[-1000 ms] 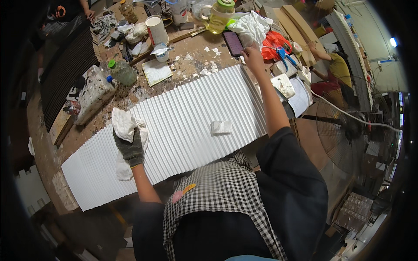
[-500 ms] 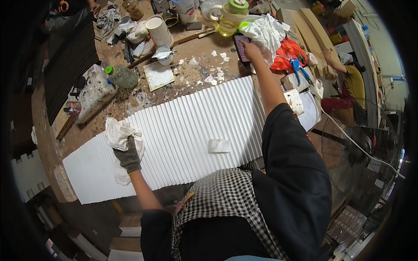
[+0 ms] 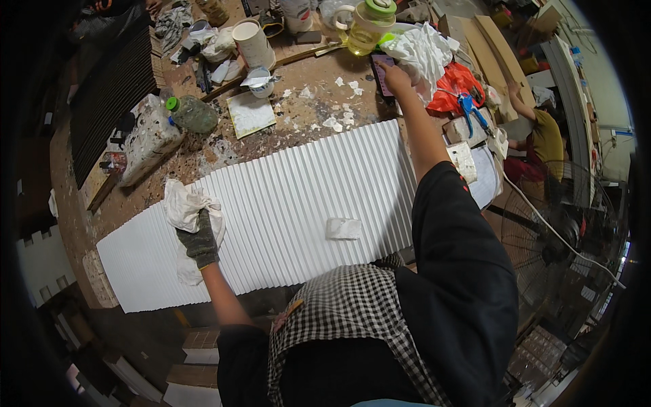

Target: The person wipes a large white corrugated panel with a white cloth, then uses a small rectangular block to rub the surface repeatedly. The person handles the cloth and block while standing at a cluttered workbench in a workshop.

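A long white ribbed panel [image 3: 285, 197] lies across the workbench in front of me. My left hand [image 3: 197, 239], in a dark grey glove, is closed on a crumpled white cloth [image 3: 183, 209] that rests on the panel's left part. My bare right hand [image 3: 397, 79] reaches past the panel's far right corner to a phone [image 3: 381, 76] with a lit screen. Its index finger is stretched onto the phone; the other fingers are partly curled and hold nothing visible. A small white folded pad or block [image 3: 344, 228] sits on the panel.
Beyond the panel stand a green-capped bottle [image 3: 192, 114], a white paint-stained container [image 3: 152, 139], a paper cup [image 3: 252, 42] and a jug of yellowish liquid [image 3: 366, 28]. Blue-handled pliers [image 3: 472, 112] lie by a red bag [image 3: 456, 89]. A floor fan [image 3: 559, 234] and another person [image 3: 548, 139] are at right.
The view has shifted slightly. My right index finger remains at the phone, and my left hand stays on the cloth with no clear movement.
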